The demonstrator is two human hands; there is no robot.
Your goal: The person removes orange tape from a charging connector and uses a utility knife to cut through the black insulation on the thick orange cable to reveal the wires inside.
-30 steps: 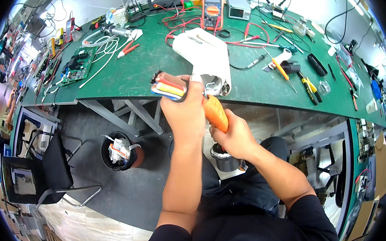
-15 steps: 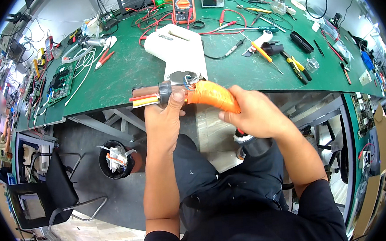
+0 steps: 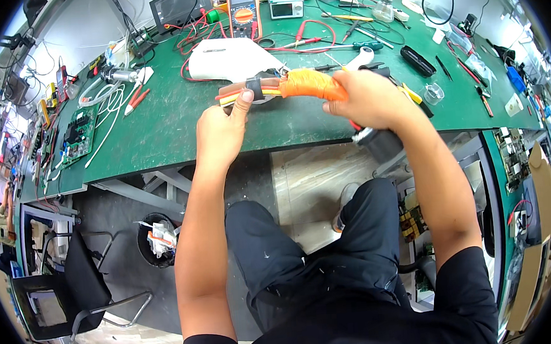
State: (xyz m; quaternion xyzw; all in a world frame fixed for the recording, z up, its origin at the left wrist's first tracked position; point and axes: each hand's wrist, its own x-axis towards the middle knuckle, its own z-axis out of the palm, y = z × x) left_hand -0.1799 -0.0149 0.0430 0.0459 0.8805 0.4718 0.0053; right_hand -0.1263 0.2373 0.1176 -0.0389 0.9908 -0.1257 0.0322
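Observation:
Both hands hold a curved cable bundle in orange wrapping point(image 3: 307, 82) above the bench's front part. My left hand point(image 3: 221, 130) is closed on its left end, the thumb pressed by a black band point(image 3: 255, 87). Brown, red and yellow strands stick out there. My right hand point(image 3: 372, 98) is closed around the orange part's right end. Below that hand, a black cylindrical piece point(image 3: 381, 144) with a red lead hangs past the bench edge. Behind the bundle lies a white plastic housing point(image 3: 229, 60).
On the green bench point(image 3: 176, 128) stand an orange multimeter point(image 3: 243, 16) and a small instrument point(image 3: 285, 4) at the back. A circuit board point(image 3: 80, 138) and red-handled pliers point(image 3: 136, 100) lie left. To the right are a black case point(image 3: 418, 61) and tools. A bin point(image 3: 159, 241) stands below.
My hands have carried the orange bundle up and away from me, farther over the bench. The black piece has risen from above my knee to near the bench edge. The view has shifted slightly.

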